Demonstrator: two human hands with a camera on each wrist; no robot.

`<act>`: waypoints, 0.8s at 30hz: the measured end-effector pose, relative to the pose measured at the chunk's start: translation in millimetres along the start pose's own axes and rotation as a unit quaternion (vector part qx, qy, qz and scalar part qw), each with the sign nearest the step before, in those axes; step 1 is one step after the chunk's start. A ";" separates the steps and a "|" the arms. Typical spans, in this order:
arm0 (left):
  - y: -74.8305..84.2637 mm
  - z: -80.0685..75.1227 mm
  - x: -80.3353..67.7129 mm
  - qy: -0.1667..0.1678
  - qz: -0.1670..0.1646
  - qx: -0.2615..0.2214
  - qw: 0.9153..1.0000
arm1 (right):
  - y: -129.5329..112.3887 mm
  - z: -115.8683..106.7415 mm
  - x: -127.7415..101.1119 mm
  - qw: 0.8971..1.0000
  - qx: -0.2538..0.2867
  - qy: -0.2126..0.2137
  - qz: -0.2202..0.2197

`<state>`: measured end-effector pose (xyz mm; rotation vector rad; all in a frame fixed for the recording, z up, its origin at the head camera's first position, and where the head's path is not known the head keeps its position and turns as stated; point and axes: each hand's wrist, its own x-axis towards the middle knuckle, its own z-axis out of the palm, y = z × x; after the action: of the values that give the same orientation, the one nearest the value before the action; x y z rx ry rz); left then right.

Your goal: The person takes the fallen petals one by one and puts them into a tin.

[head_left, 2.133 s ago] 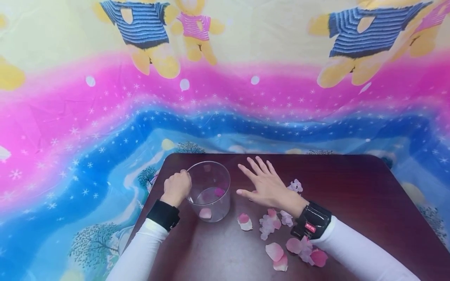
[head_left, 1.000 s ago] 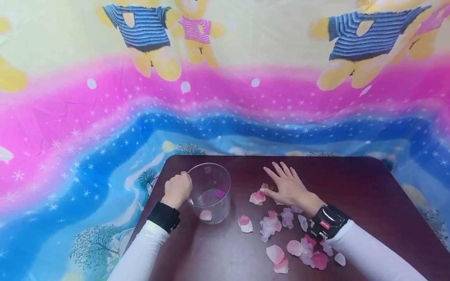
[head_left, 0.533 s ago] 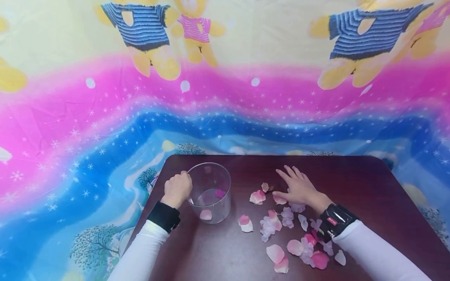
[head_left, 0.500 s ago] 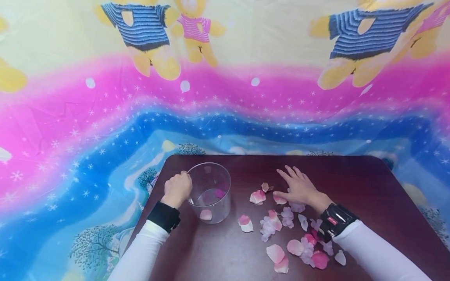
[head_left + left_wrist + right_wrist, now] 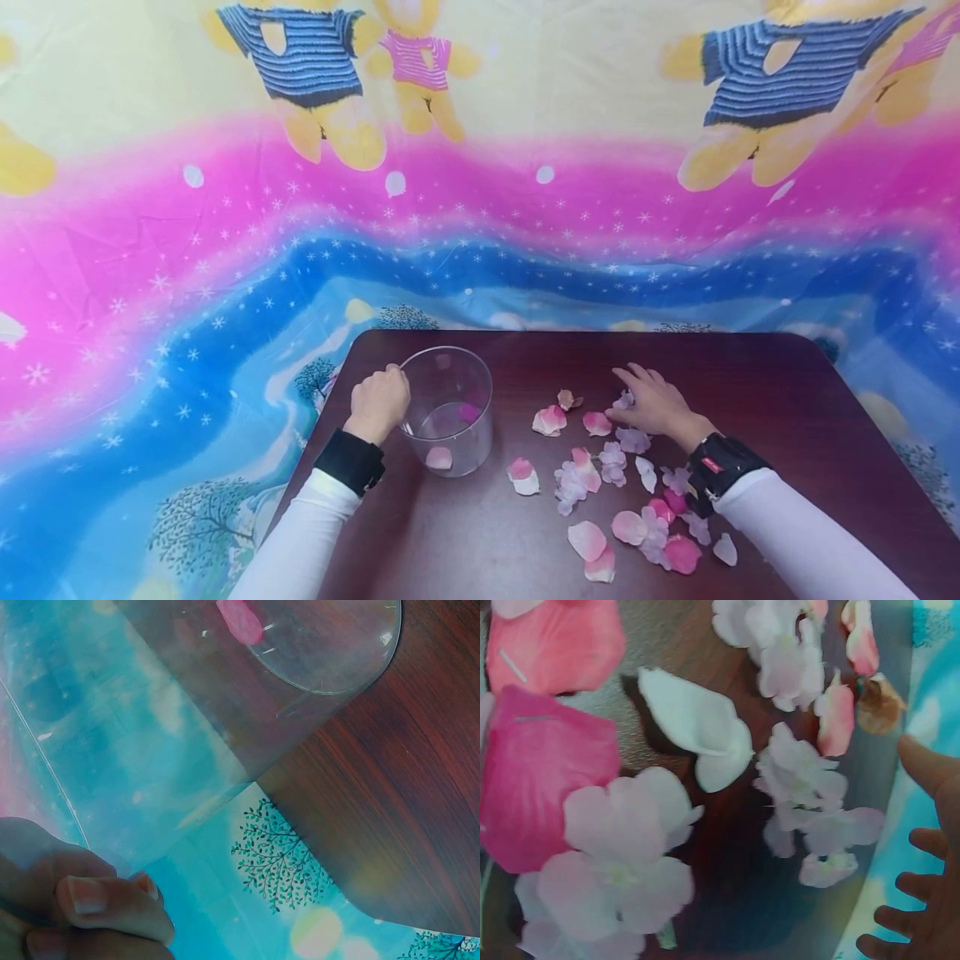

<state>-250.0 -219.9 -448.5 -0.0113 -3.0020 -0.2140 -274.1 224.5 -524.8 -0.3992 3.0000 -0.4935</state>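
Observation:
A clear plastic cup (image 5: 450,408) stands at the left of the dark wooden table (image 5: 750,392), with two pink petals (image 5: 438,457) inside. My left hand (image 5: 381,400) grips its rim; the left wrist view shows the fingers (image 5: 90,907) curled against the cup wall (image 5: 225,712). My right hand (image 5: 651,402) hovers low over scattered pink and white petals (image 5: 596,423), its fingertips beside a pale blossom (image 5: 622,402). In the right wrist view the thumb (image 5: 930,765) and loosely bent fingers hold nothing, just clear of a pale petal (image 5: 826,870).
Loose petals (image 5: 585,537) spread from the table's middle to its near edge by my right sleeve. A bright sheet printed with bears (image 5: 480,208) hangs behind and round the table. The table's left corner (image 5: 405,795) lies close to the cup.
My right hand has moved right from beside the cup, dropped toward the petals and bent its fingers, uncovering some petals. The left hand and cup have stayed put.

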 end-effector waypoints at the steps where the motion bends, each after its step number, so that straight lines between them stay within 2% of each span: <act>1: -0.1 0.0 0.2 -0.001 0.001 0.000 1.000 | 1.7 1.7 0.9 1.000 0.000 -0.005 0.004; 7: -0.5 -0.2 1.4 -0.007 -0.004 0.001 1.000 | 8.0 9.7 5.0 1.000 0.001 -0.026 0.017; 13: -0.8 -0.3 2.5 -0.014 -0.003 0.000 1.000 | 9.9 13.8 8.5 1.000 0.000 -0.021 0.005; 24: -2.4 2.1 2.7 -0.012 -0.004 -0.001 1.000 | 16.8 22.6 14.8 1.000 0.008 0.001 0.029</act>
<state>-253.0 -221.9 -450.6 -0.0026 -3.0261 -0.2202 -289.8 228.9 -552.0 -0.3106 2.9978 -0.5117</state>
